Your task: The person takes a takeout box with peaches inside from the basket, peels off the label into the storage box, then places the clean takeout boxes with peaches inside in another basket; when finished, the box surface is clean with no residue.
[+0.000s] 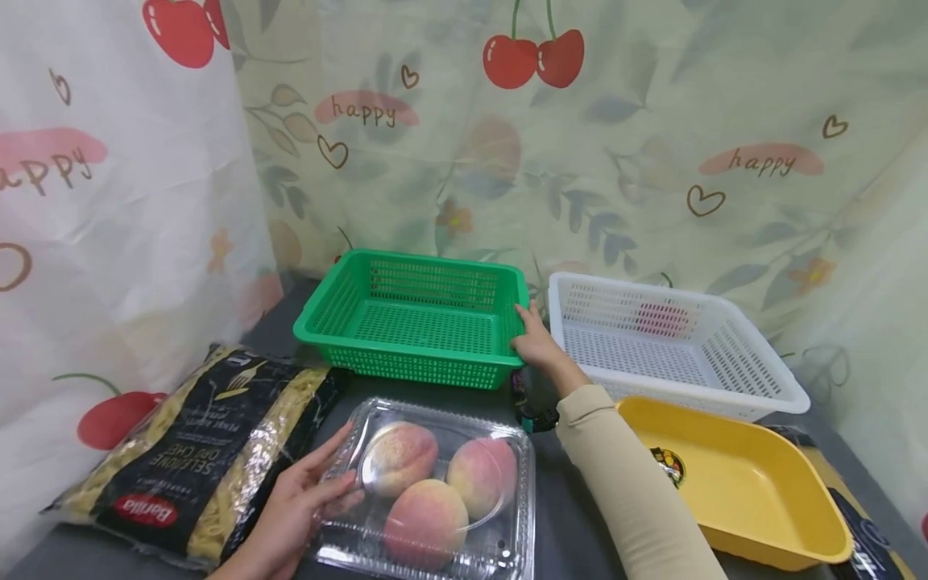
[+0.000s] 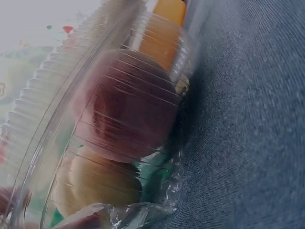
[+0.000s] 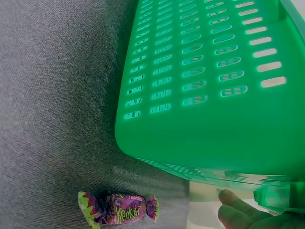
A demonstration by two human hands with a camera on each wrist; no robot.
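Observation:
My left hand (image 1: 308,495) grips the left side of a clear plastic clamshell box (image 1: 518,483) with its thumb along the lid. Inside the box lie three peaches (image 1: 428,524), two of which also show in the left wrist view. At the green basket (image 1: 413,366), my right hand (image 1: 540,342) holds the right rim. Its fingertips (image 3: 231,205) show beside the basket's end in the right wrist view. On the dark cloth below that end lies a candy in a purple and green wrapper (image 3: 126,208).
A bag of Barilla pasta (image 1: 203,451) lies on the left. To the right stand a white basket (image 1: 674,391) and, nearer, a yellow tray (image 1: 754,483). Another dark packet (image 1: 870,532) shows partly beyond the tray. Printed curtains (image 1: 449,145) hang behind and at the sides.

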